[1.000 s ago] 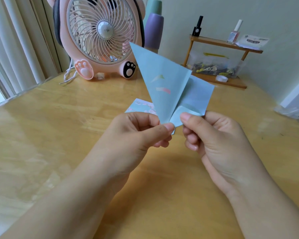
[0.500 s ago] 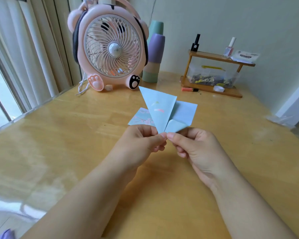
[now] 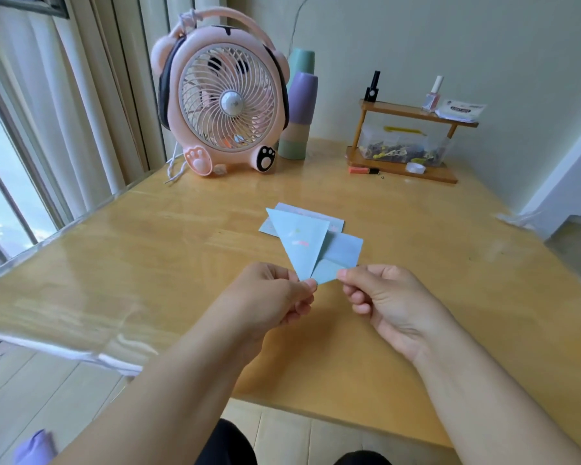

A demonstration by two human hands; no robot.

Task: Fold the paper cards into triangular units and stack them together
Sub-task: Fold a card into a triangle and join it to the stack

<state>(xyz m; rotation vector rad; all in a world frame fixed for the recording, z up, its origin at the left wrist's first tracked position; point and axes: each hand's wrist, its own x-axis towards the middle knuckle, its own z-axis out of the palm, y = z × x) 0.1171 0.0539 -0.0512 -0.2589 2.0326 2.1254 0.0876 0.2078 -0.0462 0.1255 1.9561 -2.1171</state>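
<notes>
Two bare hands meet over the middle of a glossy honey-coloured wooden worktop [image 3: 148,263], both holding one partly folded pale blue paper card [image 3: 302,246]. The left hand [image 3: 269,297] pinches the card's lower point between thumb and curled fingers [image 3: 311,286], while the right hand [image 3: 386,303] pinches the small folded flap at the card's 5 o'clock corner with thumb and forefinger, its other fingers curled under. The card's main triangle fans upward from the pinch, its wide edge toward 12 o'clock, and a square-cornered blue panel sticks out behind it toward 2 o'clock. Faint pink and yellow marks show on the triangle's face. Just beyond the held card, at 12 o'clock from it, a flat pale blue printed card [image 3: 316,219] lies on the worktop, partly hidden by the triangle. Far back at 11 o'clock stands a pink bear-shaped desk fan with paw feet [image 3: 225,99], and right beside it, at its 3 o'clock, a stack of pastel cups, purple over green [image 3: 299,112]. At 1 o'clock a small two-tier wooden shelf [image 3: 406,142] carries nail polish bottles on top and a clear box of small clips below. Pale curtains [image 3: 91,105] hang along the window at 9 to 10 o'clock.
</notes>
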